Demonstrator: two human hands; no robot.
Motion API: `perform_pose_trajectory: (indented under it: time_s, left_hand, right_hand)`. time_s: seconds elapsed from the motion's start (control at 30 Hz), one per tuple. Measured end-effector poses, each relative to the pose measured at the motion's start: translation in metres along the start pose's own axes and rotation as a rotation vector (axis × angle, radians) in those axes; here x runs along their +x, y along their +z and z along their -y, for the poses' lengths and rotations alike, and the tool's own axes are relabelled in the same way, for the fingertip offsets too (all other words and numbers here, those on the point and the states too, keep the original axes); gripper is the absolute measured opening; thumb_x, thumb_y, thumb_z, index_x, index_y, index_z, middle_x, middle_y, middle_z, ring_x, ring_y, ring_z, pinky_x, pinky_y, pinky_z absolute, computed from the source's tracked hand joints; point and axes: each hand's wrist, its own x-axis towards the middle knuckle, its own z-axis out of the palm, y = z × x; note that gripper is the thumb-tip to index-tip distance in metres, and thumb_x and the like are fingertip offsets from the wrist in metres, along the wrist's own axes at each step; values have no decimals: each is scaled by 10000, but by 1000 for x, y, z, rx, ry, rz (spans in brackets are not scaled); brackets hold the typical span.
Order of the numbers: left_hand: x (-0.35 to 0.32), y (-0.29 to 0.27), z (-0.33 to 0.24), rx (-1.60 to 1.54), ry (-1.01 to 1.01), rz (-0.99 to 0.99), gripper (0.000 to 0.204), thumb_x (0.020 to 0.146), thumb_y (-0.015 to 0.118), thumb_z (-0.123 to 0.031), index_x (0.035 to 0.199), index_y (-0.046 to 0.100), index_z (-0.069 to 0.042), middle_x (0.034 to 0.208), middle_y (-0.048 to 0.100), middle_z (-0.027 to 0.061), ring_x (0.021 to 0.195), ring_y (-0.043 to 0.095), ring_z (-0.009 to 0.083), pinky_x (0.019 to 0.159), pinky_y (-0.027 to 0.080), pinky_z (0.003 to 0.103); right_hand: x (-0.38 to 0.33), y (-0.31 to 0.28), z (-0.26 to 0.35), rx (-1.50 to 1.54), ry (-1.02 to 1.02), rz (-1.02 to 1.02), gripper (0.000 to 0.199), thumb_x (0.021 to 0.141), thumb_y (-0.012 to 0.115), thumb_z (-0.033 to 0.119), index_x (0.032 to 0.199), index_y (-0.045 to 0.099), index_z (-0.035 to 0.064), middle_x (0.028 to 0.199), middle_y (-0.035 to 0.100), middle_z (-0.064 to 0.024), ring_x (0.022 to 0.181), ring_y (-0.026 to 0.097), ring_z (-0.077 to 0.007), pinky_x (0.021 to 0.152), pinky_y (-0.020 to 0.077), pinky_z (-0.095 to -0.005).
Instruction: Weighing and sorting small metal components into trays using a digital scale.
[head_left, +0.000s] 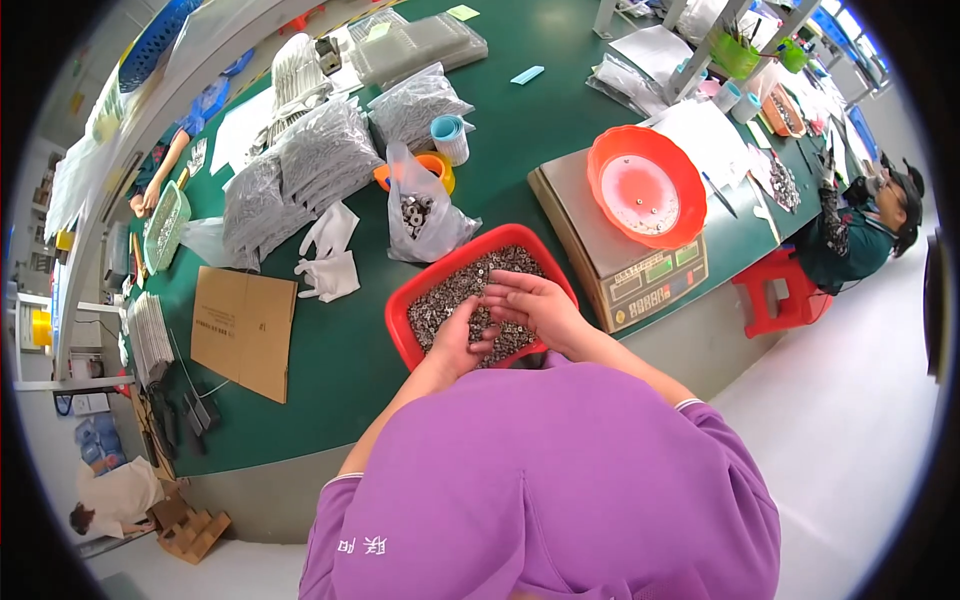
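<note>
I see the fingers of the left hand (460, 340) half curled and palm inward, low in the middle of the frame; I cannot tell whether they pinch anything. The right hand (535, 308), just beside it, has its fingers nearly straight and slightly bent, not clenched; I cannot make out a part in its grasp either. Both hang over the small metal parts (440, 300), which fill the red tray (397, 318) at the centre of the frame.

Just above the tray I have a clear plastic bag (445, 235) with more metal pieces inside. Right of centre, a scale (640, 290) carries a red-orange bowl (690, 195) with a few tiny pieces in it. Left of centre lie white gloves (330, 276), then a flat cardboard piece (240, 325), with grey packets (330, 150) heaped toward the upper left, all on the green table (330, 390). At the right edge, a co-worker (850, 235) sits on a red stool (780, 295).
</note>
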Motion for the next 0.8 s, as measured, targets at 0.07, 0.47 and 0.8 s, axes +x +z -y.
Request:
perform_pose_trajectory:
  time_s: [0.07,0.47,0.8]
  left_hand:
    - [2,-4,0,11,28,122,232,902,378,-257,1048,461,-96,791,473,16,546,402,89,363,252,162]
    - [-4,9,3,330,244,108,172,902,415,-153,1035,486,-72,721,476,8,445,355,52,326,228,162]
    - [-4,7,0,198,220,130,173,898,409,-158,1034,484,-80,714,457,7,463,354,58,338,229,154]
  right_hand:
    - [2,-8,-3,303,58,-50,361,890,417,89,1233,398,-23,1134,528,-137,1016,545,-212,877,453,-317]
    - [12,-18,-36,452,190,-83,375,914,379,226,1195,432,-16,1129,522,-124,1040,508,-201,934,393,-331]
    - [5,-17,-23,412,139,-30,401,874,332,-4,1271,314,-56,1208,470,-167,1121,477,-233,932,421,-307]
